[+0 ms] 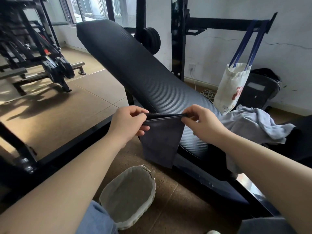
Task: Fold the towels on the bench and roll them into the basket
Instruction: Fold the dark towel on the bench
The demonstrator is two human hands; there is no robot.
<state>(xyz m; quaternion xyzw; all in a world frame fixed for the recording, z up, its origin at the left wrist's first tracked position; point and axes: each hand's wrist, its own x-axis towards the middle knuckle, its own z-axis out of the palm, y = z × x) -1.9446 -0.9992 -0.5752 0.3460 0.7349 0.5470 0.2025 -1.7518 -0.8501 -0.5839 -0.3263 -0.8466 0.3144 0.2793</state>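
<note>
A dark grey towel [160,141] hangs folded in the air in front of the black padded bench [135,68]. My left hand [130,122] pinches its top edge at the left corner and my right hand [200,122] pinches the right corner, so the edge is stretched flat between them. A crumpled light blue towel [253,124] lies on the bench to the right, partly behind my right arm. The pale round fabric basket [128,195] stands on the floor below the hanging towel, with nothing visible inside.
A white tote bag [233,86] hangs by blue straps from the black rack at right, with a dark backpack [260,88] beside it. Weight machines and a barbell [50,68] stand at the left. Another grey cloth [263,225] shows at the bottom right corner.
</note>
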